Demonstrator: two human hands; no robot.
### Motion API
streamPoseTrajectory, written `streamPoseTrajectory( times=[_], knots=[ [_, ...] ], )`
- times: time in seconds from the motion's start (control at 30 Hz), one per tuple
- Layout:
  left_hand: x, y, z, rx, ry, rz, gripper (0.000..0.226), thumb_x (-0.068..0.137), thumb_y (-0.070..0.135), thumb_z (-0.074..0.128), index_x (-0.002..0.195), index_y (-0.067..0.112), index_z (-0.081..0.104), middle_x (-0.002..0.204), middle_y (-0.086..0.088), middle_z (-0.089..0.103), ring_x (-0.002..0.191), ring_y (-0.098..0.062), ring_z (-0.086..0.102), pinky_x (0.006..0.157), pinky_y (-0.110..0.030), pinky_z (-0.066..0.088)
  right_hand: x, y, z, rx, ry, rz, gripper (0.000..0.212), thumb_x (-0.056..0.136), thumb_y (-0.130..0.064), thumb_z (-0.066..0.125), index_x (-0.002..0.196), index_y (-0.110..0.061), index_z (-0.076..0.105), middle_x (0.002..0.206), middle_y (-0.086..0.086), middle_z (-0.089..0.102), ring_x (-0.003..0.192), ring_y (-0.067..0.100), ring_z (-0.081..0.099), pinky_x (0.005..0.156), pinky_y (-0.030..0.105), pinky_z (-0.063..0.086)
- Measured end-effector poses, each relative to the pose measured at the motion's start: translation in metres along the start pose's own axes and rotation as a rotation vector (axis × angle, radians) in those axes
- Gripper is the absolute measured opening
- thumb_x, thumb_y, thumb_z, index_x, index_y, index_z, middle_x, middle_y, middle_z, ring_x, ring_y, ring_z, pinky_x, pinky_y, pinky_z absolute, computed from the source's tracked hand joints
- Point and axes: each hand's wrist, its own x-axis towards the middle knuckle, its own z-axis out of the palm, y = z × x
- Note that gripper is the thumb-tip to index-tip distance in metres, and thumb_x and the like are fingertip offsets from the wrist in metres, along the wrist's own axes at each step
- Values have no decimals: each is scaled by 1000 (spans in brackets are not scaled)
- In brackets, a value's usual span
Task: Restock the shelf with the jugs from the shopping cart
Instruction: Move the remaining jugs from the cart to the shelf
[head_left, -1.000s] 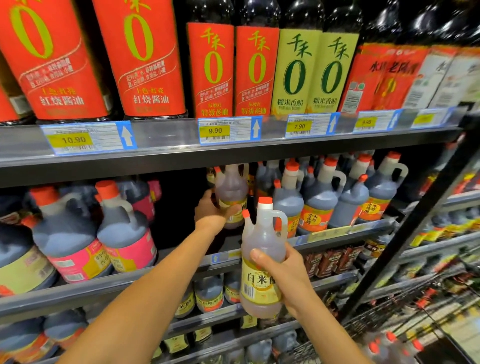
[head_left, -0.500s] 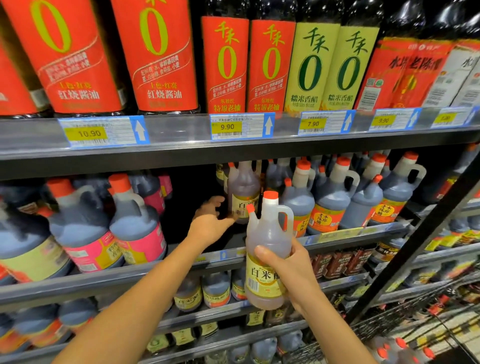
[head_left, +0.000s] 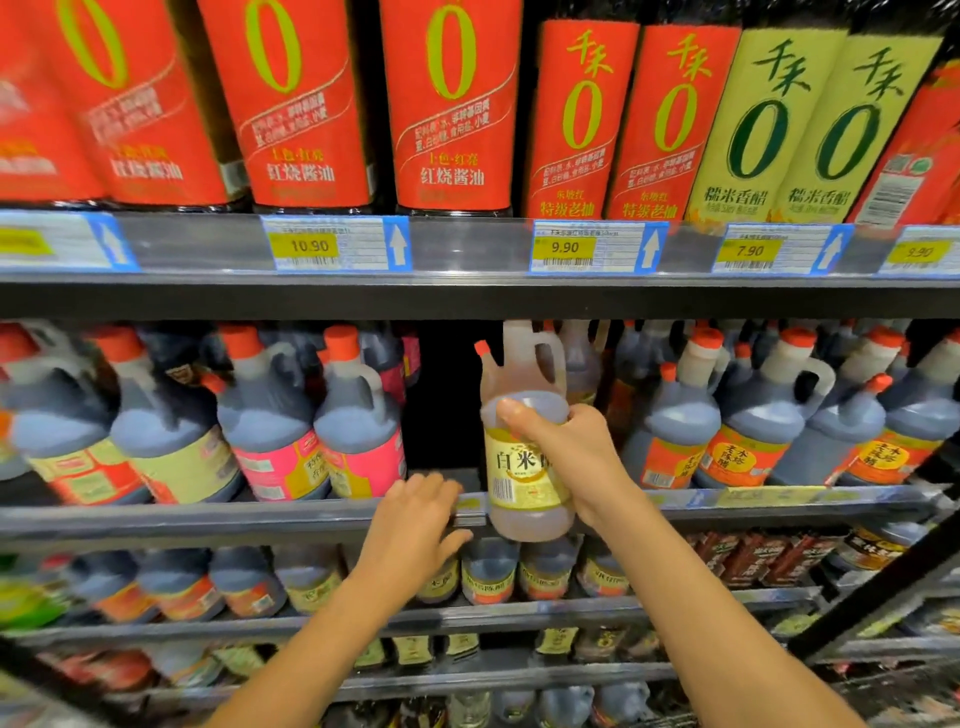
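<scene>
Head view, lower centre: left hand (head_left: 415, 525) is lying spread wide on the shelf (head_left: 208, 517) edge. Right hand (head_left: 563, 457) is gripping a pale jug (head_left: 522, 467) upright at mid-frame, just before the shelf gap between dark jugs (head_left: 358, 415).

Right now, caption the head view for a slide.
Right hand lifts pale jug toward shelf gap; left hand rests at rail.

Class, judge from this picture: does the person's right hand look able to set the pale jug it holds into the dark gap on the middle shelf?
Probably yes. The right hand holds the pale jug right at the gap, which looks empty.
</scene>
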Motion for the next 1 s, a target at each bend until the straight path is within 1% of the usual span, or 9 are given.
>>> streamPoseTrajectory(
  times=[0.13,0.2,0.3,0.43,0.57,0.73,0.83,0.9,1.0],
  knots=[
    [-3,0,9,-15,138,37,41,69,42,86,92,20,60,79,3,56,70,-21,54,61,-34,45,17,-9,17,40,-16,81,79,51,-57,91,103,-1,72,94,13,79,86,24,78,77,40,63],
    [-3,-1,10,-17,172,45,41,68,42,86,85,20,56,75,3,53,66,-20,52,59,-33,44,26,-11,24,42,-2,84,64,60,-52,91,102,-6,75,94,6,80,86,15,78,77,34,63],
    [-3,-1,10,-37,178,52,42,67,41,87,86,20,57,76,3,54,67,-20,52,60,-33,44,38,-7,33,64,46,-10,41,72,-30,91,106,-13,74,93,-5,79,81,-2,74,70,16,55],
    [-3,-4,13,-110,186,49,40,72,40,85,96,21,59,82,4,56,73,-20,54,64,-34,45,51,7,38,-21,76,-118,68,65,-28,96,122,-14,62,107,-3,77,97,4,74,90,30,59],
    [-3,-5,15,-109,183,40,39,74,40,83,96,22,57,83,5,55,73,-19,51,65,-32,41,58,26,38,-106,84,-196,74,62,-22,96,125,-16,58,114,-1,74,109,10,70,101,39,56],
    [-3,-5,18,-113,191,35,38,75,40,82,96,22,58,83,5,55,74,-19,52,66,-32,40,50,35,29,-201,50,-183,81,67,-28,94,137,-17,53,125,-5,67,117,11,63,104,36,52],
    [-3,-4,18,-108,200,42,40,74,40,83,98,21,59,84,4,56,75,-20,53,66,-32,38,38,40,23,-254,29,-172,93,62,-42,92,141,-21,48,126,-10,64,117,7,61,100,32,53],
    [-3,-4,19,-115,209,40,40,73,38,84,99,19,60,85,3,57,75,-21,53,65,-33,38,31,44,23,-322,57,-150,85,62,-43,93,131,-19,49,115,-11,65,108,9,64,89,31,56],
    [-2,-3,18,-101,202,34,40,72,38,84,98,20,60,84,3,57,75,-21,53,65,-32,37,28,47,26,-460,180,-142,78,63,-43,95,119,-9,53,106,2,64,100,20,63,78,35,55]
  ],
)
